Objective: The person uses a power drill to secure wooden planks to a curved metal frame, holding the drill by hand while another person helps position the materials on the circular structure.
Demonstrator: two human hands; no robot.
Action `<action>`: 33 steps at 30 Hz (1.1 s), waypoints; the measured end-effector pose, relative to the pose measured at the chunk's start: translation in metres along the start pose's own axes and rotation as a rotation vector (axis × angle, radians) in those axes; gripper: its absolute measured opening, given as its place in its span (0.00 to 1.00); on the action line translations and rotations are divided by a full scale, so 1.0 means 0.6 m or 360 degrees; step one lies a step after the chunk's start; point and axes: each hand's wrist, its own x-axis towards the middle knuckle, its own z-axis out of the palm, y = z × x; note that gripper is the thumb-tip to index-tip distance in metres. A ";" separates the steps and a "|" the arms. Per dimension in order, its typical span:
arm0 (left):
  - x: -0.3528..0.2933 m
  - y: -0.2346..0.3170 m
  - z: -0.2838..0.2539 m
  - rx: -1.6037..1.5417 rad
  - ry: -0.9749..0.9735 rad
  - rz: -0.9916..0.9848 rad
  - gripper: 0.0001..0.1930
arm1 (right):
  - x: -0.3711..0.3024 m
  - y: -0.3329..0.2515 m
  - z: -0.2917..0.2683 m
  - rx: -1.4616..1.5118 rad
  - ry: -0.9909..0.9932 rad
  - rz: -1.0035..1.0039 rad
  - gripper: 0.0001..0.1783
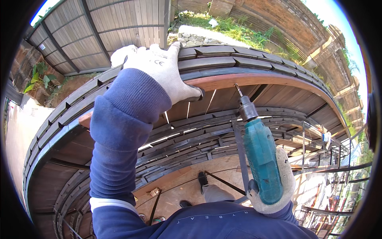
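Note:
My left hand (153, 65), in a white work glove with a dark thumb tip, reaches over a curved rim of dark overlapping slats (215, 61). Its thumb hooks under a reddish-brown wooden strip (223, 81) that follows the rim's inner side, clamping strip and rim together. In a pale knit glove, my right hand (284, 179) wraps round the grip of a teal power drill (262, 159). From the drill's black chuck a thin bit (238, 90) points up and meets the strip's lower edge, or nearly so; whether it has entered the wood I cannot tell.
Lower curved tiers of dark slats (207, 123) and metal bars surround me. Feet (203, 179) show on the brown floor below. Beyond the rim stand a slatted wall (127, 24), a low stone wall (199, 38), grass and a brick wall (278, 20). Scaffold-like framing (304, 143) rises at right.

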 end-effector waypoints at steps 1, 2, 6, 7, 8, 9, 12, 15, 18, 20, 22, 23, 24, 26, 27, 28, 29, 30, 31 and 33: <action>0.002 0.002 0.000 0.0007 -0.0013 -0.0009 0.53 | 0.000 -0.007 0.002 0.0089 -0.0016 0.0036 0.58; 0.003 0.004 0.000 0.0014 -0.0026 -0.0018 0.53 | -0.001 -0.005 0.004 0.0103 -0.0033 0.0033 0.58; -0.002 -0.008 0.002 0.0062 0.0030 0.0013 0.53 | 0.000 0.007 -0.002 -0.0099 -0.0104 -0.0047 0.58; -0.002 -0.008 0.004 0.0067 0.0045 0.0008 0.53 | 0.001 0.010 -0.006 -0.0127 -0.0120 -0.0019 0.58; -0.002 -0.007 0.005 0.0072 0.0060 0.0002 0.53 | 0.000 0.014 -0.005 -0.0121 -0.0096 -0.0058 0.57; -0.001 -0.005 0.005 0.0060 0.0046 0.0002 0.53 | 0.001 0.016 -0.006 -0.0118 -0.0071 -0.0096 0.57; -0.002 -0.004 0.003 0.0054 0.0017 0.0010 0.54 | -0.001 0.019 -0.003 -0.0263 0.0039 -0.0472 0.56; -0.003 -0.014 0.010 0.0066 0.0023 0.0034 0.56 | 0.010 -0.006 -0.008 -0.0167 0.0005 -0.0532 0.52; -0.021 -0.017 0.024 -0.0180 0.0458 0.0248 0.50 | 0.007 -0.015 -0.001 0.0266 -0.0042 -0.0227 0.49; -0.074 0.027 0.004 -0.0618 0.1107 0.0703 0.42 | 0.013 -0.014 -0.011 0.0179 -0.0010 -0.0263 0.48; -0.149 0.074 0.037 -0.1592 0.0837 0.0806 0.32 | 0.013 -0.006 -0.012 0.0238 -0.0007 -0.0483 0.51; -0.176 0.106 0.087 -0.2427 0.0414 0.0567 0.33 | 0.016 -0.002 -0.010 0.0217 -0.0045 -0.0669 0.53; -0.187 0.150 0.111 -0.2842 0.0127 0.0323 0.34 | 0.018 -0.005 -0.005 0.0179 -0.0097 -0.0816 0.54; -0.154 0.210 0.210 -0.3413 -0.0507 0.0355 0.36 | 0.019 -0.017 -0.005 0.0039 -0.0213 -0.1008 0.56; -0.134 0.249 0.250 -0.3941 -0.0586 0.0506 0.38 | 0.021 -0.011 -0.001 0.0101 -0.0286 -0.1015 0.57; -0.125 0.271 0.229 -0.4350 -0.0765 0.0677 0.32 | 0.023 0.000 0.000 0.0168 -0.0324 -0.0978 0.59; -0.126 0.275 0.212 -0.4326 -0.0749 0.0603 0.30 | 0.021 0.009 -0.002 0.0544 -0.0419 -0.0702 0.60; -0.123 0.276 0.197 -0.4294 -0.0737 0.0537 0.28 | 0.022 0.017 -0.005 0.0915 -0.0502 -0.0418 0.61; -0.122 0.276 0.188 -0.4260 -0.0718 0.0471 0.26 | 0.031 0.028 -0.008 0.0912 -0.0560 -0.0414 0.62; -0.121 0.276 0.182 -0.4210 -0.0619 0.0414 0.23 | 0.045 0.049 -0.013 0.0904 -0.0689 -0.0407 0.63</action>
